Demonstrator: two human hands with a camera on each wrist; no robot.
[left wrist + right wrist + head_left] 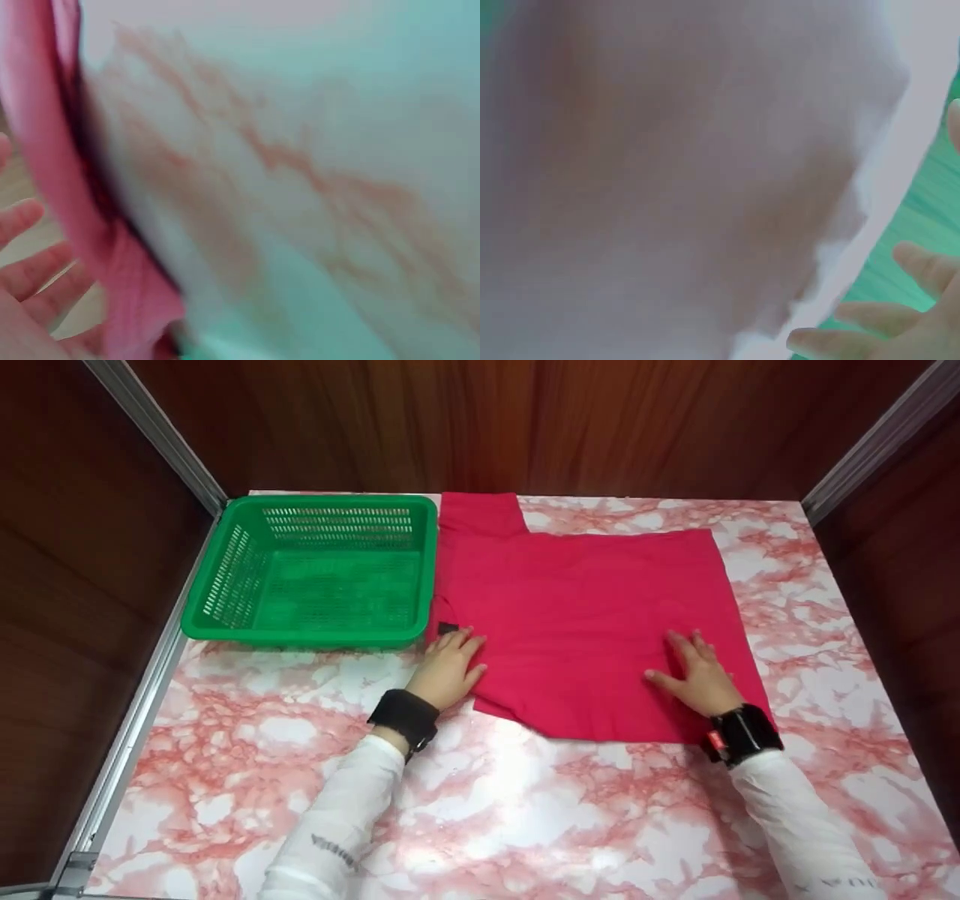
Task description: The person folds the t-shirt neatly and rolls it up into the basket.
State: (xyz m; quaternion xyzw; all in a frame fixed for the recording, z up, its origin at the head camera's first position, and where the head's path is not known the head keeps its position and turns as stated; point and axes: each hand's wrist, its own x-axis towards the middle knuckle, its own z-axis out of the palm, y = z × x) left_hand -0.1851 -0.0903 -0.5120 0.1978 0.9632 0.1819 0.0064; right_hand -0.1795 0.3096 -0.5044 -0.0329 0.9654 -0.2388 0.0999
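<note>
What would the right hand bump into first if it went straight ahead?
Probably the brown wall, after crossing the red cloth under the right hand, then some marbled table; depth is unclear.

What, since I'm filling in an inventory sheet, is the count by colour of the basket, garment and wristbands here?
Green: 1 (basket)
Red: 1 (garment)
Black: 2 (left wristband, right wristband)
Total: 4

basket [307,636] left on table [480,825] | garment [592,615] right of basket (tag [448,628] at left edge) | wall [480,427] behind both
</note>
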